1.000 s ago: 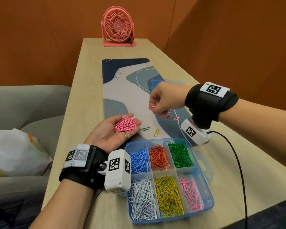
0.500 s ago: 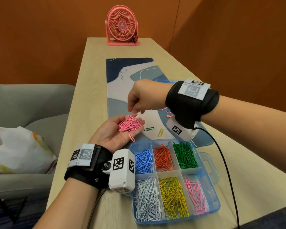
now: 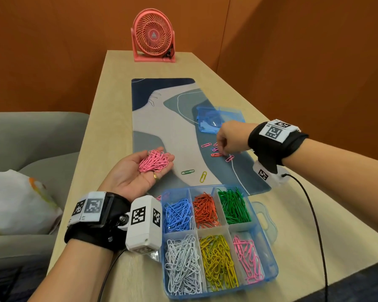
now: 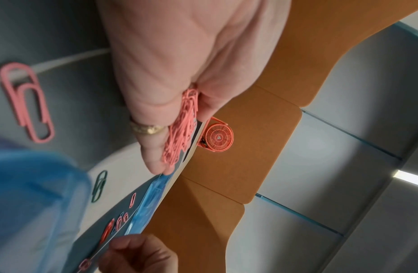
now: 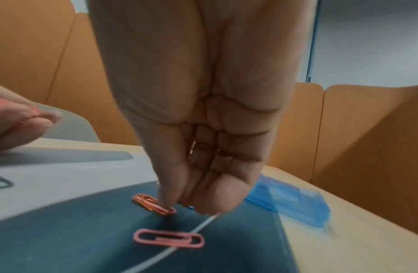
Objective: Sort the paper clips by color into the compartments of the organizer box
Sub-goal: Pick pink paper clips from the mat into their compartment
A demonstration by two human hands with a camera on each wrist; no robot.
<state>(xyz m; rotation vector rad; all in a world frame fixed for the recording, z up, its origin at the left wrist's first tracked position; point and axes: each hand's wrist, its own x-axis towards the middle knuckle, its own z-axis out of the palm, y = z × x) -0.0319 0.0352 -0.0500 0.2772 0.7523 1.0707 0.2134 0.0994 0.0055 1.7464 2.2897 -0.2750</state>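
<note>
Head view is showing a left hand [image 3: 135, 175] lying palm-up, fingers relaxed, cradling a tangled heap of pink wire paper clips [image 3: 154, 161] beside a clear blue plastic organizer box [image 3: 268, 247] – six compartments, one colour each. Right hand [image 3: 231, 138] is reaching down, fingertips [image 5: 166, 201] pressing an orange clip [image 5: 154, 204] lying flat on the mat [image 3: 175, 118] – whether pinched, I cannot tell. No readable writing

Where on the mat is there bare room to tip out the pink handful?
Free: the mat's pale middle, between the lid and left hand. Crowded: loose clips under the right hand; green and yellow clips before the organizer.
</note>
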